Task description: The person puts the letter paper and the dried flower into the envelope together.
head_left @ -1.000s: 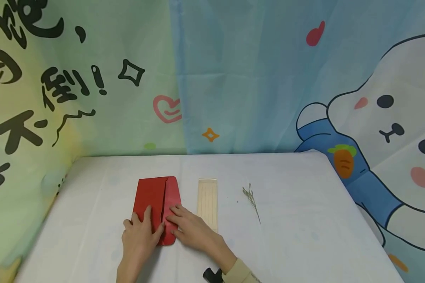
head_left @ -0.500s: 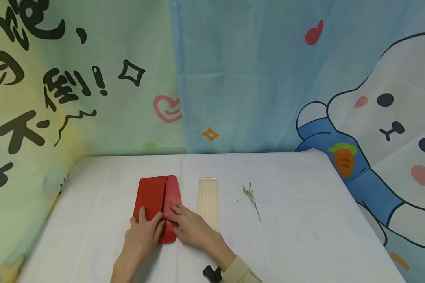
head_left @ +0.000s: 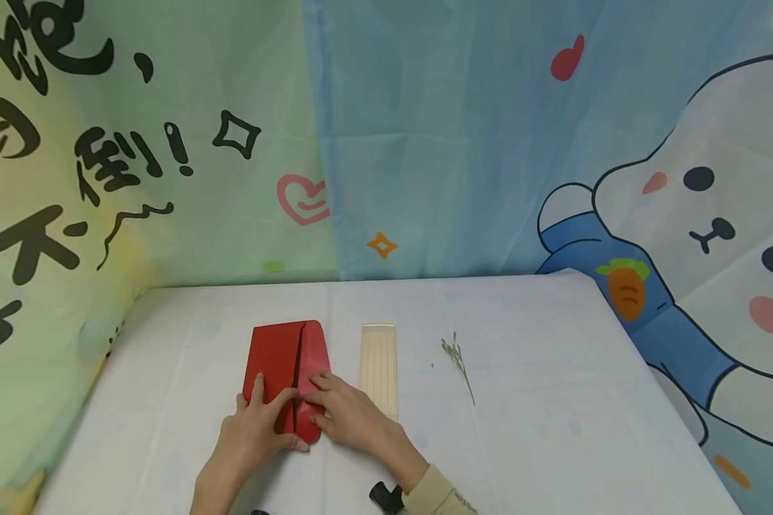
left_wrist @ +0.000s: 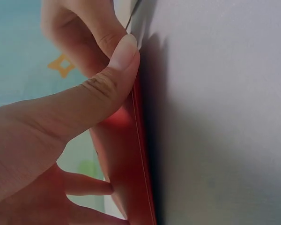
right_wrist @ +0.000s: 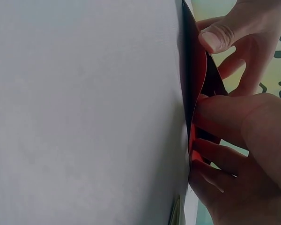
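A red envelope (head_left: 272, 357) with a lighter red flap (head_left: 312, 350) along its right side lies at the left of the table's middle. My left hand (head_left: 253, 425) grips its near part, thumb at the near edge and other fingers spread over the top. In the left wrist view the thumb (left_wrist: 124, 56) presses on the red edge. My right hand (head_left: 354, 418) holds the flap by its right side, fingertips close to the left index finger. The right wrist view shows the envelope's edge (right_wrist: 196, 70) bowed apart, with the right thumb (right_wrist: 225, 112) at the gap.
Right of the envelope lies a cream strip with lengthwise lines (head_left: 378, 365), partly behind the right hand. Further right is a dried sprig (head_left: 457, 361). A white cloth covers the table (head_left: 541, 400); a printed curtain (head_left: 425, 143) hangs behind it.
My left hand has drawn back a little, its thumb moving from the envelope's face to the near edge while the index finger reaches toward the flap. The right hand stays nearly still.
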{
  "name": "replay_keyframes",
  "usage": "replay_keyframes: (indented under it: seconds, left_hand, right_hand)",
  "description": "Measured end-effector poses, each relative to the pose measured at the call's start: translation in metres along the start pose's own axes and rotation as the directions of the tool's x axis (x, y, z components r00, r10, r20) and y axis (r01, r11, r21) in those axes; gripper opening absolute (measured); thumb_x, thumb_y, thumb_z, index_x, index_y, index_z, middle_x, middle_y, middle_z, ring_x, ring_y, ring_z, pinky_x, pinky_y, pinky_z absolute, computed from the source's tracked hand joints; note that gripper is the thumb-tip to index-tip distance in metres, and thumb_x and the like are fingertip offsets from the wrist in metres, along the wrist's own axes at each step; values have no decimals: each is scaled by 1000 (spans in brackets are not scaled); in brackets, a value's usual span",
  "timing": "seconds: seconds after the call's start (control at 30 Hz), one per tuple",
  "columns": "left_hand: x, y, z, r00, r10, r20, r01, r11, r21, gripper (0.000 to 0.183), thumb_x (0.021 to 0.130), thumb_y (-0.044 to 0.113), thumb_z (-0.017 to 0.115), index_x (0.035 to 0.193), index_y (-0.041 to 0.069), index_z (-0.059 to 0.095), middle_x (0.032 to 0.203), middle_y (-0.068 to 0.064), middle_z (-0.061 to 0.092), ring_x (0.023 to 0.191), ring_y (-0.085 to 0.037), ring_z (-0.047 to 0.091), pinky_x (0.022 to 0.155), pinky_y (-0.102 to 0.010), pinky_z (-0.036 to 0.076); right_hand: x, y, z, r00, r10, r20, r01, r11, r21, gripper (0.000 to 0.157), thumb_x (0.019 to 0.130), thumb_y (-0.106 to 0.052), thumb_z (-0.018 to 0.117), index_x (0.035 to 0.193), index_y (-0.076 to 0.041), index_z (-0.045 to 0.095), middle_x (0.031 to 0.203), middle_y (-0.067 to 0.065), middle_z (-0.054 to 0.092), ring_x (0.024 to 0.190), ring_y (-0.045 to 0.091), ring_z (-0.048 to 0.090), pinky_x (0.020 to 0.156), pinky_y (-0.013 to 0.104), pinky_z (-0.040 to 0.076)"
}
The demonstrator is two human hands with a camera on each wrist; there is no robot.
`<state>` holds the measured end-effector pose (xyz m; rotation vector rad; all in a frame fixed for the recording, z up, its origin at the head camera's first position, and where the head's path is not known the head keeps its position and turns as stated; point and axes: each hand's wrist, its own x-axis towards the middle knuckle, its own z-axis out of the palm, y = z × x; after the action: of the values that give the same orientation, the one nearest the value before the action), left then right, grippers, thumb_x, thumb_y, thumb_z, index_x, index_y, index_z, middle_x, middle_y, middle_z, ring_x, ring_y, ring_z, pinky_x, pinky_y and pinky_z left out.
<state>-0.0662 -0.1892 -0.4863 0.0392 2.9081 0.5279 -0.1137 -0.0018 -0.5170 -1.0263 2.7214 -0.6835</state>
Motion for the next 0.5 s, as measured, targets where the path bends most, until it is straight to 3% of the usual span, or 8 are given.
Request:
replay_keyframes:
  seconds: [0.17,0.3,0.4,0.5]
  left_hand:
    - [1,1,2,1000,-9,5,9,1000,11,83,64,49,95,135,23,62,151,-39,39,122,-63,46,79,-64,55]
    - [2,1,4,1000,-7,15,7,1000,12,83,63,50,95,134,23,62,151,-40,39,122,-65,45,77,-63,55]
    - [1,-1,5,1000,1,3,-1,1000,12,80,63,49,95,131,24,63,150,-39,40,121,-65,46,75,-62,55]
    - [1,0,5,1000,10,-10,-10,1000,13,77,62,48,96,128,25,64,149,-39,41,120,-65,46,74,-61,55]
  right_hand:
    - [-2,1,-1,1000,-4,-22,4,1000,16,38,98,-23,70,135,-13,68,153,8,55,146,26,48,114,37,45]
    - [-9,2,-5,992,-3,-125,11,998,69,37,97,-21,73,132,-10,69,144,9,62,135,24,57,108,36,50]
    - [-15,5,-8,968,52,-247,-29,995,96,38,94,-20,76,129,-8,68,133,8,67,123,23,63,101,36,55]
    - [-20,7,-12,925,153,-348,-129,988,90,41,91,-22,79,127,-7,66,122,9,66,111,23,63,89,36,58]
